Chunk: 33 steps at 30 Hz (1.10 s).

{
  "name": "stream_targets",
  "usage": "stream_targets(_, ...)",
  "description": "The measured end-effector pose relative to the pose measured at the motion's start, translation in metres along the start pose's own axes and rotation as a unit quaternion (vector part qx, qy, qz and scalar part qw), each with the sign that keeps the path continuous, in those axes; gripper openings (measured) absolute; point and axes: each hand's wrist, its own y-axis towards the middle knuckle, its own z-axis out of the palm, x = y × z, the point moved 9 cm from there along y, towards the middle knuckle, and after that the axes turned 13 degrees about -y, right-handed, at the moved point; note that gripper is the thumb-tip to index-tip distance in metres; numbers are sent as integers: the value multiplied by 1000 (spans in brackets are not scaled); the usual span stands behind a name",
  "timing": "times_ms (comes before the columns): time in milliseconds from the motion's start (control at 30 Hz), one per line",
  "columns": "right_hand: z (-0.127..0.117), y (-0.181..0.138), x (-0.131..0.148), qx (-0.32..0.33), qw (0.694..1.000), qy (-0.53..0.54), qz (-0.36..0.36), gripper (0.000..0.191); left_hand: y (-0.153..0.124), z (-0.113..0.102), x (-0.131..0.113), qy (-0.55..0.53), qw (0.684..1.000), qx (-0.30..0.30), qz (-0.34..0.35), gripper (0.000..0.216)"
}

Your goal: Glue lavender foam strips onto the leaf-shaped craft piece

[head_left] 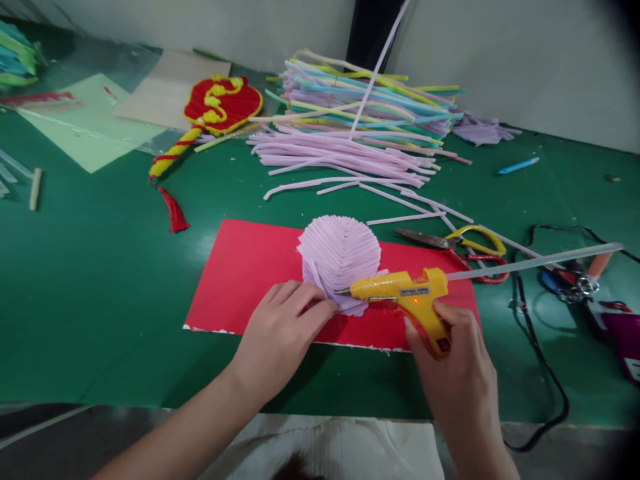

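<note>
A round lilac piece [343, 253] built from fuzzy pipe cleaners in a leaf-like pattern lies on a red sheet [240, 267]. My left hand [285, 327] is at its lower left edge, thumb and fingers pinched on a lilac pipe cleaner [316, 280] there. Wrapped around the handle of a yellow hot glue gun [400, 287] is my right hand [460, 360]. The gun's metal nozzle points left, close to the lower part of the lilac piece and near my left fingertips. A long translucent glue stick sticks out of the gun's back, and a small light glows on its side.
Behind lies a pile of lilac, yellow and blue pipe cleaners [345, 153]. Scissors [450, 243] with yellow and red handles rest at the red sheet's right corner. A red-and-yellow fan [223, 107] with a tassel, a blue pen [518, 167] and a black cord [533, 333] lie around.
</note>
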Motion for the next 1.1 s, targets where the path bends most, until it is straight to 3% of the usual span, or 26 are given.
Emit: stream_targets(1100, -4, 1, -20, -36, 999, 2, -5, 30, 1, 0, -1, 2, 1000, -5, 2, 16)
